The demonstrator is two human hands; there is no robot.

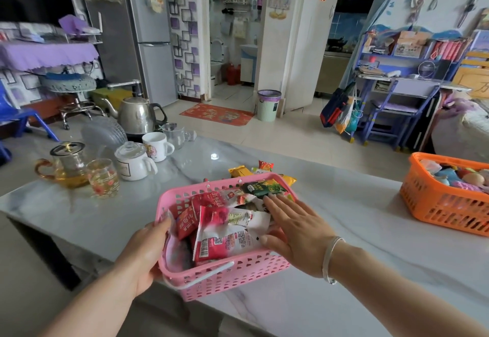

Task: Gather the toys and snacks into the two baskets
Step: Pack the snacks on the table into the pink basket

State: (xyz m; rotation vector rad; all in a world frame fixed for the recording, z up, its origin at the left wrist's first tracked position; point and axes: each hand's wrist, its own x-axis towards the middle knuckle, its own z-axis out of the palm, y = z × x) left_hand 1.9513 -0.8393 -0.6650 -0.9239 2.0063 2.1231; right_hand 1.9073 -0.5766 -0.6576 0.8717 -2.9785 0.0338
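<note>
— Pink plastic, is that the basket in the lower middle of the frame?

— Yes, the pink basket (pixel 227 270) is sitting at the near edge of the marble table (pixel 344 204), and it is holding a heap of snack packets (pixel 225 230) (mostly red and white wrappers, with one dark green packet (pixel 260 189) lying at the far rim).

— What are the hands doing?

— The left hand (pixel 148 254) is gripping the basket's left wall, thumb curling over the rim. The right hand (pixel 293 230) is lying flat, fingers straight and spread, pressing down on the packets at the right side of the basket. A silver bangle (pixel 330 260) is circling that wrist.

— Anything still outside?

— A few loose packets (pixel 254 170) (yellow and orange) are lying on the table just behind the pink basket.

— And the other one?

— The orange basket (pixel 444 204) is standing at the right edge of the frame, well apart, with soft toys (pixel 460 176) showing inside. At middle left, a glass teapot (pixel 66 167), cups and a steel kettle (pixel 137 117) are crowding together.
</note>
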